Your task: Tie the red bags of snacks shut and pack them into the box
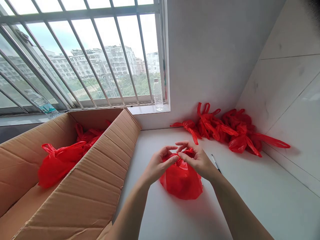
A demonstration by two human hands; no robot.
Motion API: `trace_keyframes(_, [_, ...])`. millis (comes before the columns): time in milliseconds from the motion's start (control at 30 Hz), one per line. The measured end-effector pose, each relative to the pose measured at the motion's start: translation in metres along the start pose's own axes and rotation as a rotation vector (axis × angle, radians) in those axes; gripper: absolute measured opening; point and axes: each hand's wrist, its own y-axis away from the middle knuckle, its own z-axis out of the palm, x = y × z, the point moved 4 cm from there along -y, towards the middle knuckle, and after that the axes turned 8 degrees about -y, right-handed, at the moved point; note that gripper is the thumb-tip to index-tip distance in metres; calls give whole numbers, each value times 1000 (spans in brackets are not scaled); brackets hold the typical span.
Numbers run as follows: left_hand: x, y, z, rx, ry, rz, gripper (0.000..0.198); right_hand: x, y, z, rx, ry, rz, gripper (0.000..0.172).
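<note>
Both hands meet over a filled red plastic bag [181, 180] that sits on the white desk [250, 200] a little in front of the person. The left hand [158, 165] and the right hand [196, 158] each pinch the gathered top of the bag between thumb and fingers, fingertips almost touching one another just above its mouth, so both hands are closed narrowly on the bag's handles. The bag bulges round below them and rests flat on the desk. To the left stands a large open cardboard box [100, 180], its flap leaning toward the desk edge; inside it lie more red bags [60, 160], tied and piled loosely. At the back of the desk, against the wall corner, a heap of tied red bags [230, 130] spreads out, well apart from the hands. A thin dark pen [215, 162] lies on the desk just beside the right wrist. On the window sill behind stands a clear plastic water bottle [157, 95], upright beside the barred window [82, 53], through which pale buildings show.
</note>
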Motion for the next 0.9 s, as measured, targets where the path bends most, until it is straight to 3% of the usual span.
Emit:
trace_keyframes(100, [1, 1, 0, -22, -81, 19, 37, -5, 4, -1, 53, 160, -45, 33])
trace_keyframes(300, [3, 1, -3, 155, -364, 135, 21, -10, 8, 3, 12, 333, -154, 22])
trace_keyframes(433, [1, 0, -2, 149, -330, 127, 27, -17, 12, 4, -68, 389, -178, 17])
trace_keyframes(667, [4, 4, -3, 86, -126, 81, 30, -28, 16, -5, -26, 426, -141, 23])
trace_keyframes(800, [5, 5, -8, 132, -265, 76, 38, -25, 17, -14, -31, 501, -87, 31])
trace_keyframes(900, [9, 4, -17, 250, -397, 147, 27, -23, 17, -28, -13, 623, -65, 20])
